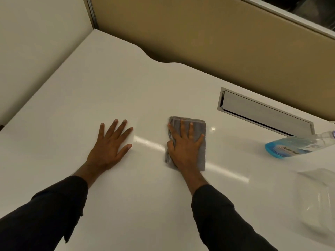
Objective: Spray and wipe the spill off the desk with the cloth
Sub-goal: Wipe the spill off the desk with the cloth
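Observation:
A folded grey cloth [199, 129] lies flat on the white desk [108, 91], near its middle. My right hand [184, 145] presses down on the cloth with fingers spread and the thumb hooked over its left edge. To the left, my left hand [110, 144] rests flat on the bare desk, fingers apart, holding nothing. A clear spray bottle [293, 145] with blue liquid stands at the right edge of the view, leaning in the wide-angle picture, apart from both hands. I see no spill on the glossy surface, only a bright streak of reflected light.
A rectangular metal cable hatch [262, 111] is set into the desk behind the bottle. Tan partition panels [199, 33] close off the back, and a pale wall stands on the left. A clear plastic object [319, 196], blurred, sits at the near right.

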Action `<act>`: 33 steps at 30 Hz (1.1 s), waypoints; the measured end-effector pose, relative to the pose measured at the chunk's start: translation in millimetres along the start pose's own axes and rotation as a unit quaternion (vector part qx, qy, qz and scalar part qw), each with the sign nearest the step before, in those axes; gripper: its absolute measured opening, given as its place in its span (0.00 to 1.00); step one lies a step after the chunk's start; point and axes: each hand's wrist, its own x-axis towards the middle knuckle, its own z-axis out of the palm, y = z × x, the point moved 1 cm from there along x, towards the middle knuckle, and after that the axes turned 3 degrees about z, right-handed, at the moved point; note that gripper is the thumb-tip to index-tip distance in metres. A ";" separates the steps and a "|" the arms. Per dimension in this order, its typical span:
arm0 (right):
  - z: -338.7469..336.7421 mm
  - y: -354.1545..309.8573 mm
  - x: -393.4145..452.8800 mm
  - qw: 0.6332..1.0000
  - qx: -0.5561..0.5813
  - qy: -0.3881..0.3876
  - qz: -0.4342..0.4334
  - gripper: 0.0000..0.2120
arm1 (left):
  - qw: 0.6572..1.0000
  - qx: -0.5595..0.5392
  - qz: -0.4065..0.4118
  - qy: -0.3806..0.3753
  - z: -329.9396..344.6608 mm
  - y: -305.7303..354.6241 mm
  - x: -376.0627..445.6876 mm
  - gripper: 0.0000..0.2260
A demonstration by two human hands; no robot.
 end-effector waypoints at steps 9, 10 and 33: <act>31.9 -38.9 -93.6 0.979 0.047 0.021 -0.199 0.39 | 1.000 0.003 0.001 -0.007 1.2 -2.7 0.6 0.28; 36.1 -27.6 -108.1 0.978 0.045 0.018 -0.205 0.39 | 1.000 0.001 0.001 -0.006 1.3 -2.5 0.5 0.28; -13.7 -6.7 52.0 0.999 -0.009 0.015 -0.028 0.31 | 1.000 -0.010 0.004 0.015 -0.5 -0.1 -1.1 0.27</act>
